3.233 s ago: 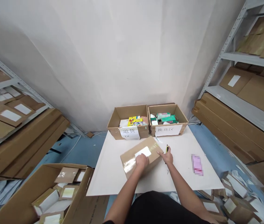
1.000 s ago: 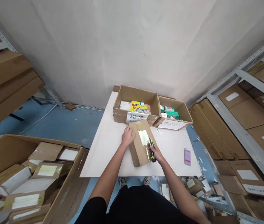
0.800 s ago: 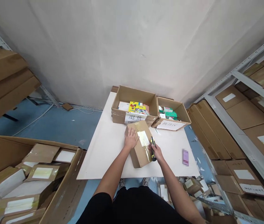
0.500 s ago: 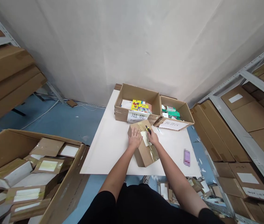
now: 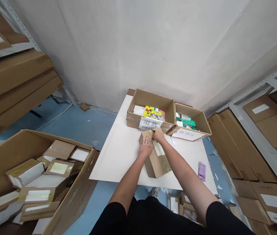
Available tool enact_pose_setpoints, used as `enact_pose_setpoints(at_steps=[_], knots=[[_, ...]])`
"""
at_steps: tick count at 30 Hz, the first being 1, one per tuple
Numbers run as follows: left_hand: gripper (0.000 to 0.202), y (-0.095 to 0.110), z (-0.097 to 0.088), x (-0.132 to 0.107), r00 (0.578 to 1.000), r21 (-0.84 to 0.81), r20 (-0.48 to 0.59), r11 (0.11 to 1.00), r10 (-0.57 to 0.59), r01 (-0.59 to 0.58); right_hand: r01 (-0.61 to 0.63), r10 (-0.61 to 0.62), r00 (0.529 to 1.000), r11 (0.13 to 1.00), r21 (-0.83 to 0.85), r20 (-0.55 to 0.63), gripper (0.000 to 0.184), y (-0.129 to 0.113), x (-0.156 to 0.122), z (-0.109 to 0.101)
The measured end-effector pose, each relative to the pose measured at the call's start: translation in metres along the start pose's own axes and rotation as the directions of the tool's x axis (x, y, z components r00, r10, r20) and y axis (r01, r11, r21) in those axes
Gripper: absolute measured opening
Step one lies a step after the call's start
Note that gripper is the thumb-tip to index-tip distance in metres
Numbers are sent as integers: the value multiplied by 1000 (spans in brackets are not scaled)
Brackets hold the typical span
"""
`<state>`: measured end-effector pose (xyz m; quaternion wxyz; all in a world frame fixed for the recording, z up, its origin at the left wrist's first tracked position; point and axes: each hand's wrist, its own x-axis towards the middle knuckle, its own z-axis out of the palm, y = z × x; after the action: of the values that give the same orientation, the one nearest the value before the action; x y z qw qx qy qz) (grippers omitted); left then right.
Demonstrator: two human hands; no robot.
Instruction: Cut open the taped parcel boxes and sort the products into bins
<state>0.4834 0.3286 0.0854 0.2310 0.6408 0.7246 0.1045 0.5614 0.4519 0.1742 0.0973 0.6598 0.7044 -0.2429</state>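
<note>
Parcel (image 5: 154,165) under left hand (image 5: 146,146) — sign (image 5: 150,123) beyond reads 退货.

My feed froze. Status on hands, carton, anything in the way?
Left hand on carton. Right hand holds cutter at carton's far end. Two open boxes close beyond.
</note>
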Motion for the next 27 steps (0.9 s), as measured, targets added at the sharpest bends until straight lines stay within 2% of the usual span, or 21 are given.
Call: enact_pose_setpoints(at_steps=[4,10,15,19,23,27], knots=[[71,-2,3,-2,996,10,-82,999,32,-31,-20,22,997,999,-29,71,30,2,-11,-7],[69,-3,-2,-4,996,54,-93,998,14,-9,33,-29,991,999,-32,130,30,6,-34,-11],[67,2,-13,-13,992,77,-124,997,-3,12,59,-21,972,985,-160,233,31,20,-67,-10],[68,7,-19,-16,993,107,-117,994,-10,23,65,-6,962,976,-206,273,33,66,-121,14],[70,10,-18,-12,995,141,-102,989,-21,35,48,-1,941,990,-132,338,31,127,-189,40],[71,11,-20,-12,995,167,-100,985,-30,46,25,19,938,992,-122,347,28,163,-231,45]])
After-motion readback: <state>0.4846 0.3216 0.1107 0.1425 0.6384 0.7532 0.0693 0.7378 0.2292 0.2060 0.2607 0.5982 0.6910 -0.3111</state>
